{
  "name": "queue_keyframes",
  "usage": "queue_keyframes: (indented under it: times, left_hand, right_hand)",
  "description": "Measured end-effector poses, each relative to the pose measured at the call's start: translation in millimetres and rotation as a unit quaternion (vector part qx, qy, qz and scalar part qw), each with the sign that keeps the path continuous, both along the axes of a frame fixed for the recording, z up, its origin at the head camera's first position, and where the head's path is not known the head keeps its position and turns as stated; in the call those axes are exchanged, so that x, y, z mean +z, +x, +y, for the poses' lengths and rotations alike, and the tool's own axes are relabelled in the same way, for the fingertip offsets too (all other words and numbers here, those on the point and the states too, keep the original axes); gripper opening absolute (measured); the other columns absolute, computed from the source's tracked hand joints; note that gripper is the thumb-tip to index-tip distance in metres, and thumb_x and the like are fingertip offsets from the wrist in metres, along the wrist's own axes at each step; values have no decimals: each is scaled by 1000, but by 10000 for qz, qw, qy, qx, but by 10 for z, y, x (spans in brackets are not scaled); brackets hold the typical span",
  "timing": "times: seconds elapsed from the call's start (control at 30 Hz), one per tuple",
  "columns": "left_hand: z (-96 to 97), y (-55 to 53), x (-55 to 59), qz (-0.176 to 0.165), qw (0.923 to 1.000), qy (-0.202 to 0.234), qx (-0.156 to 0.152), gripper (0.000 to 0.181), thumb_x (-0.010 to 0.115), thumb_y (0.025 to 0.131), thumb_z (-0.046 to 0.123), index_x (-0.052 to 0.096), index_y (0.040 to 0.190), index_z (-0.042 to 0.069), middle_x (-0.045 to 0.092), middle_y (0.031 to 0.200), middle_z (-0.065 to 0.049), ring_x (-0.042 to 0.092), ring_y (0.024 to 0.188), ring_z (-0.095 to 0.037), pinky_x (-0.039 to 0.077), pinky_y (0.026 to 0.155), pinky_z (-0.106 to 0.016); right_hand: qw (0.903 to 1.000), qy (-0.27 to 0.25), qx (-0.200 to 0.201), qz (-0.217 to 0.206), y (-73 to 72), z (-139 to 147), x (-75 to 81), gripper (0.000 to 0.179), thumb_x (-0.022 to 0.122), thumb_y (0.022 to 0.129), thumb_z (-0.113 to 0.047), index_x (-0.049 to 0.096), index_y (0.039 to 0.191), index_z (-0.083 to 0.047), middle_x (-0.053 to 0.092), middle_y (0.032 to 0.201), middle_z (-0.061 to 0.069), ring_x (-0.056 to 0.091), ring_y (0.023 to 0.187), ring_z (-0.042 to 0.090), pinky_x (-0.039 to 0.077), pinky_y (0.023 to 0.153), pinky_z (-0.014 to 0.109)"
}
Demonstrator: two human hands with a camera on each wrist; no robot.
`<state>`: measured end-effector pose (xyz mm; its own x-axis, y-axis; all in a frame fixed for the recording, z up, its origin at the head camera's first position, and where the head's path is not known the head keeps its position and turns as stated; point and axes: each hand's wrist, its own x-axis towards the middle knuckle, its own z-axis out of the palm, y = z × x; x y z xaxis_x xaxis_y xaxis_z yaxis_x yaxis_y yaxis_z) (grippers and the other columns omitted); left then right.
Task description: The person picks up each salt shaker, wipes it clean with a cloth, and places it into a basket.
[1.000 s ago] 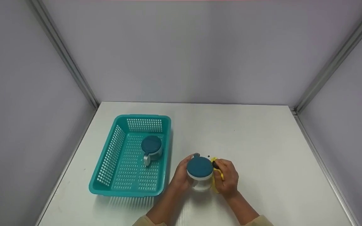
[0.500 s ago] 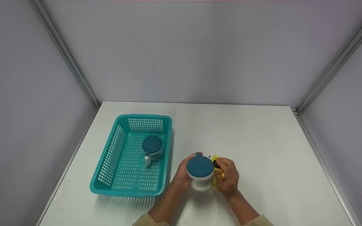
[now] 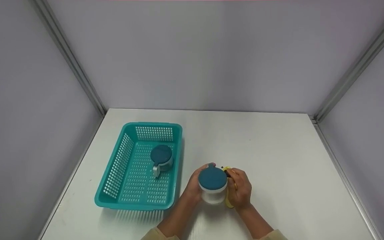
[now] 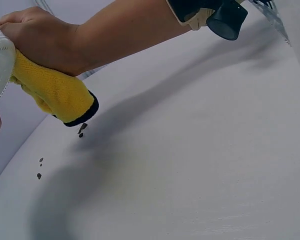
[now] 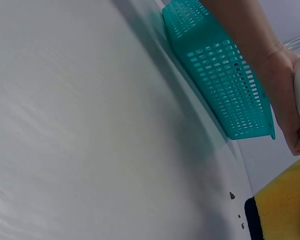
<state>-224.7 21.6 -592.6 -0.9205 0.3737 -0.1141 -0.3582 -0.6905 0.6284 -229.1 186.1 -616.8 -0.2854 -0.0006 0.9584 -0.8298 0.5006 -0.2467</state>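
Observation:
My left hand (image 3: 193,186) grips a pale, see-through jar (image 3: 213,196) with a round blue lid, held upright over the table. On the jar's right side, my right hand (image 3: 241,189) holds a yellow cloth (image 4: 57,95) with a dark edge against the wall of the jar. In the left wrist view the cloth hangs below the right hand, and only part of the jar shows at the left border. The right wrist view has the left hand's fingers round the jar, with a corner of the cloth beneath. A lid tab points away from me.
A teal perforated basket (image 3: 138,204) stands left of my hands. Inside it is a similar blue-lidded jar (image 3: 161,154) with a light handle. Several dark crumbs (image 4: 39,176) lie on the white table (image 3: 278,150) beyond the cloth. Pale walls border the table.
The jar has turned slightly in my left hand, its lid tab shifting right. My right hand has moved a little with the cloth, whose lower end now shows lower beside the jar.

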Motion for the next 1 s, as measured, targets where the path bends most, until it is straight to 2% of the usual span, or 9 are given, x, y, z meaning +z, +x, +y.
queue_keyframes:
  times: [0.2, 0.3, 0.5, 0.63, 0.8, 0.87, 1.0]
  left_hand:
    - [8, -66, -72, 15, 9999, 110, -128, 48, 81, 77, 40, 65, 113, 11, 68, 104, -2, 63, 98, -16, 55, 89, -29]
    - [16, -88, -102, 134, 9997, 88, -167, 49, 82, 75, 42, 65, 110, 12, 67, 101, 0, 62, 96, -14, 55, 87, -27]
    - [26, -104, -106, 218, 9997, -21, -139, 38, 75, 84, 36, 66, 112, 13, 68, 105, -2, 63, 100, -16, 55, 90, -30]
    - [35, -98, -77, 172, 9995, 118, -221, 40, 77, 83, 37, 65, 113, 13, 69, 107, -2, 64, 102, -18, 55, 93, -32]
    - [56, -95, -50, -168, 9995, 174, -198, 35, 72, 88, 34, 65, 114, 13, 68, 109, -4, 65, 104, -20, 54, 96, -35]
    - [69, -98, -43, -260, 9994, 140, -158, 32, 69, 90, 32, 65, 115, 12, 68, 109, -4, 65, 104, -21, 54, 97, -36]
    - [100, -112, -18, -430, 9990, 56, -113, 30, 63, 94, 30, 63, 117, 11, 68, 107, -5, 65, 101, -20, 54, 95, -35]
  right_hand:
    - [9994, -193, 113, -248, -13, -3, 81, 37, 46, 103, -22, 66, 105, 9, 65, 95, 21, 63, 87, 24, 51, 93, 15]
    - [9989, -253, 136, -363, -33, -3, 48, 36, 47, 103, -21, 67, 104, 9, 64, 94, 22, 63, 86, 25, 50, 93, 15]
    - [9945, -348, 380, -908, -41, 5, -105, 27, 49, 101, -14, 68, 105, 5, 64, 95, 20, 62, 87, 24, 49, 94, 13]
    - [9893, -324, 590, -1297, -13, 22, -132, 23, 50, 101, -12, 68, 109, 0, 65, 100, 15, 61, 92, 18, 49, 94, 14]
    - [9854, -219, 638, -1564, 21, 50, -124, 24, 51, 96, -2, 69, 112, -6, 66, 102, 10, 62, 94, 15, 50, 94, 14]
    - [9846, -238, 573, -1636, 28, 43, -120, 28, 53, 90, 7, 69, 111, -5, 66, 100, 11, 62, 93, 16, 49, 93, 13]
    - [9830, -292, 544, -1731, 29, 39, -119, 26, 54, 89, 9, 69, 107, -3, 66, 97, 12, 62, 92, 15, 50, 91, 13]
